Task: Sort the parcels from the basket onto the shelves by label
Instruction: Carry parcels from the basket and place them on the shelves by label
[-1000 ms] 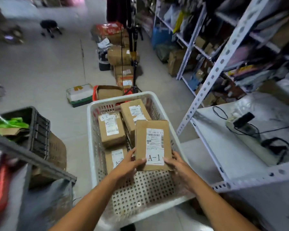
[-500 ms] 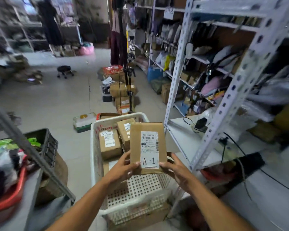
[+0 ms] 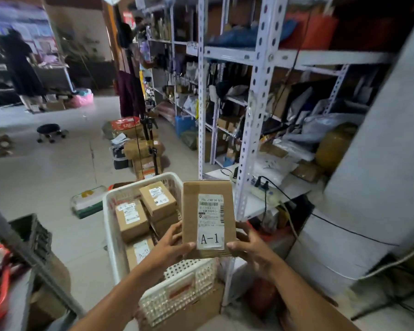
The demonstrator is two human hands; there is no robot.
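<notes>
A brown cardboard parcel [image 3: 207,211] with a white label reading A-1 is held upright above the white plastic basket [image 3: 110,225]. My left hand [image 3: 170,247] grips its lower left edge and my right hand [image 3: 249,247] grips its lower right edge. Inside the basket lie several more brown parcels, among them one marked A-2 [image 3: 139,253] and another [image 3: 157,201] at the far end. White metal shelves [image 3: 251,130] rise just right of the basket.
A power strip [image 3: 263,192] with cables lies on the low shelf board. Stacked boxes and a tripod [image 3: 148,144] stand on the floor ahead. A dark crate [image 3: 34,235] sits left. A person [image 3: 22,68] stands far back left. A large grey roll [image 3: 380,163] fills the right.
The parcel has come up out of the basket in both hands. The view has tilted upward, showing more of the shelves and the room.
</notes>
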